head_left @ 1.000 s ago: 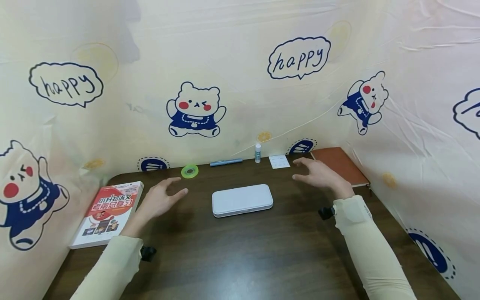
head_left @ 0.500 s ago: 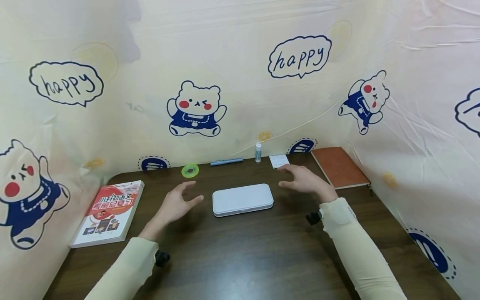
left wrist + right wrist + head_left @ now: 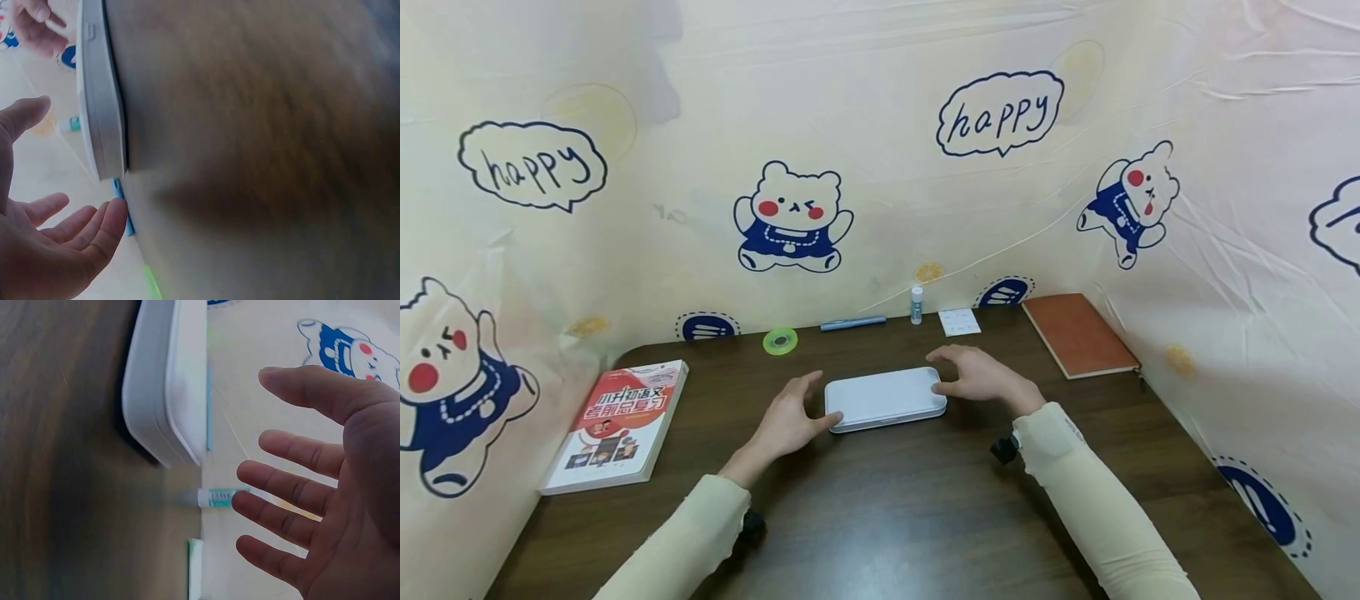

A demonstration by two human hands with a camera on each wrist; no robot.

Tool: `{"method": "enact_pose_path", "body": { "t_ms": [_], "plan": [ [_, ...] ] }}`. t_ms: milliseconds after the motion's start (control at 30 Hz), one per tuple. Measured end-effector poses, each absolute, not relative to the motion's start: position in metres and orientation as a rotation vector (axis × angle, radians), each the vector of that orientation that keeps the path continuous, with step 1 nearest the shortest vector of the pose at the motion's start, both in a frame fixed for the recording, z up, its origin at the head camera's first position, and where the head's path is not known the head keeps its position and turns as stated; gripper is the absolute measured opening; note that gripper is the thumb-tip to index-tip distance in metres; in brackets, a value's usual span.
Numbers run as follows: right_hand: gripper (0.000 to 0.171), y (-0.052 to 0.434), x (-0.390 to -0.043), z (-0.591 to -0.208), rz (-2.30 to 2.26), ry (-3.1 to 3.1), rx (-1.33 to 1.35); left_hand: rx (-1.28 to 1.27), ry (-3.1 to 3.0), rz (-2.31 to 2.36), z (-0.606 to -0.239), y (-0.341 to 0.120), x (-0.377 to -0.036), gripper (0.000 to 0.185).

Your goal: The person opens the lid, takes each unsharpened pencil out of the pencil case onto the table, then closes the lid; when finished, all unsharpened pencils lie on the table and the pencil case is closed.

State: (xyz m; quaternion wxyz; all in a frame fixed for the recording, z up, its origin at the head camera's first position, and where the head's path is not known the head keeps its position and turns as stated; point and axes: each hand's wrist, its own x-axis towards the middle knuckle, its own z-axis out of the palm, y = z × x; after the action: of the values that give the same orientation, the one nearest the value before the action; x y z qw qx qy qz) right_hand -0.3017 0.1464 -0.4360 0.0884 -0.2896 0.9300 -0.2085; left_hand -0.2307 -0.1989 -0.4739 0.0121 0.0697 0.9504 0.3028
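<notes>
A white, flat case with rounded corners (image 3: 886, 400) lies in the middle of the dark table, its lid closed. My left hand (image 3: 788, 419) is at its left end, thumb overlapping the near left corner in the head view. At the opposite end is my right hand (image 3: 976, 373), its thumb over the right edge. Both wrist views show the fingers spread and a gap between each hand and the case. The left wrist view has the left hand (image 3: 62, 244) beside the case's side wall (image 3: 103, 106); the right hand (image 3: 331, 481) faces the other end (image 3: 153, 387).
Along the back edge are a green roll of tape (image 3: 780, 341), a blue pen (image 3: 853, 323), a glue stick (image 3: 917, 306) and a pad of paper (image 3: 959, 322). A brown notebook (image 3: 1078, 335) lies back right. On the left is a red and white book (image 3: 617, 425).
Both hands have moved inward and toward the case, the left one rightward and the right one leftward. The case has stayed in its place.
</notes>
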Motion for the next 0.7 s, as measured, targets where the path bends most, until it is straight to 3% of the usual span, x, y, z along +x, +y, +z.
{"method": "enact_pose_path", "body": {
  "t_ms": [300, 700],
  "plan": [
    [0.057, 0.125, -0.297, -0.446, -0.611, 2.710, -0.907, 0.269, 2.973, 0.824, -0.483, -0.183, -0.234, 0.097],
    [0.059, 0.102, -0.297, -0.457, -0.509, 2.674, -0.956, 0.290, 2.977, 0.738, -0.484, -0.170, -0.238, 0.095]
  ]
}}
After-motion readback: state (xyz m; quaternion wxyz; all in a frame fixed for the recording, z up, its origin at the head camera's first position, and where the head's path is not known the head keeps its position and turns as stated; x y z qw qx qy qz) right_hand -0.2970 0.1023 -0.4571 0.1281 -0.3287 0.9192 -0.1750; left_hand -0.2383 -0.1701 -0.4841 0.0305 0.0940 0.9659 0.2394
